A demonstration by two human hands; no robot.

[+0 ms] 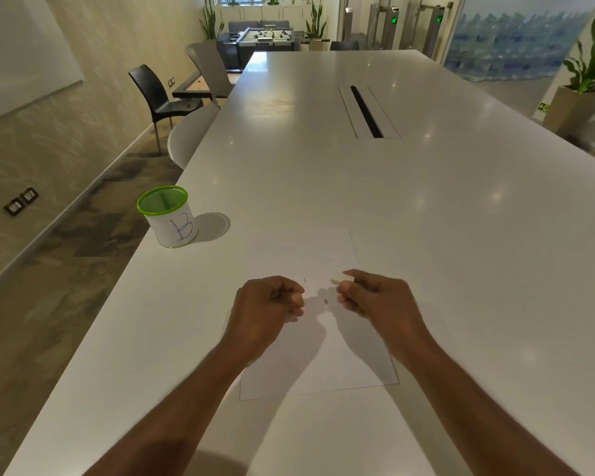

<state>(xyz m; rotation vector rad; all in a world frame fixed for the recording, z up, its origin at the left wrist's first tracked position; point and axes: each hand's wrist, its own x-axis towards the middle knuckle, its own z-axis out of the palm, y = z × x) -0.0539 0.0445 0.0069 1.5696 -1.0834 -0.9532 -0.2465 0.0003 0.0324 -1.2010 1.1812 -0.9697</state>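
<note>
Close to the worktop's [426, 235] near edge, a sheet of paper [310, 255] lay loose under both hands. The left hand [268, 304] rested curled on it, round what I could not tell. The right hand [375, 297] pinched a white eraser [340, 278] just over the sheet's middle. A hard rub might have creased or dragged the lightly pinned paper. The green cup [169, 218], farther off by the left edge, looked out of harm's way.

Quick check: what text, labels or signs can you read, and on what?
"B": handwritten in blue on the white pen cup with green mesh rim.
Blurred, unreadable: the small green sign at far right.
Unreadable: faint marks on the white paper sheet.
No print shows on the small white eraser.
</note>
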